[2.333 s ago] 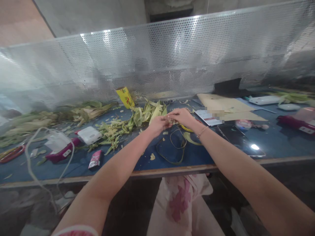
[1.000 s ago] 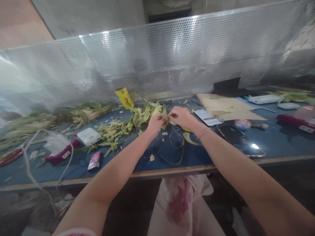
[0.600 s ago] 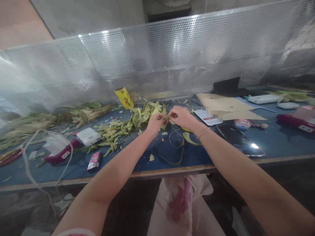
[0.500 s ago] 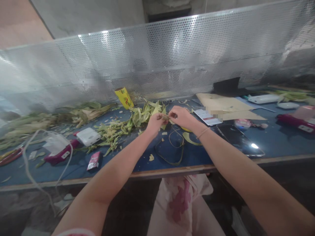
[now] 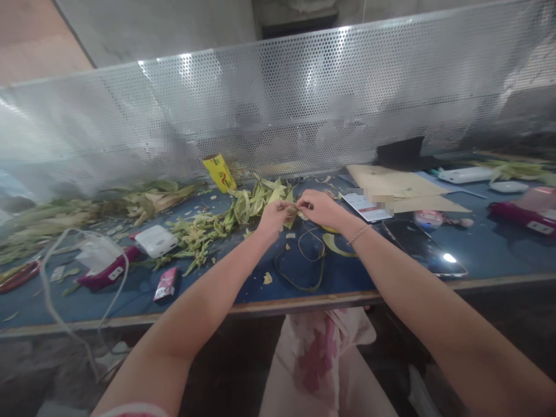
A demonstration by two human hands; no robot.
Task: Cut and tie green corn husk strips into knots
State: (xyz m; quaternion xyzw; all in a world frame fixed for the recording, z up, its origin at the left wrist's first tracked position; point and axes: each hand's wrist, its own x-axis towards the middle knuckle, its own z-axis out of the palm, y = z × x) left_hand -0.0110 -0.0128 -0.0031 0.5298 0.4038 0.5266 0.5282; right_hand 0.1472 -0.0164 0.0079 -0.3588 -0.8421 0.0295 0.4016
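Observation:
Over the middle of the blue table, my left hand (image 5: 276, 219) and my right hand (image 5: 319, 207) meet, fingertips close together. Both are closed in a pinch on a thin greenish-brown plant strip (image 5: 294, 209), mostly hidden by the fingers. Below them a thin dark cord (image 5: 322, 272) lies in loose loops; whether it joins the strip I cannot tell. Just behind my left hand is a heap of pale green leaves (image 5: 252, 204), with curled plant pieces (image 5: 197, 234) to its left. A curved pale green strip (image 5: 336, 246) rests beneath my right wrist.
A yellow packet (image 5: 219, 172) leans against the perforated metal screen (image 5: 295, 104). Leftward are a white device (image 5: 155, 241), a pink box (image 5: 165, 284) and a magenta holder (image 5: 106, 272) with a white cable. Two phones, a lit one (image 5: 365, 207) and a dark one (image 5: 421, 246), lie right.
My fingers have shifted slightly around the strip, and both hands stay at the same spot. The things on the table have not moved.

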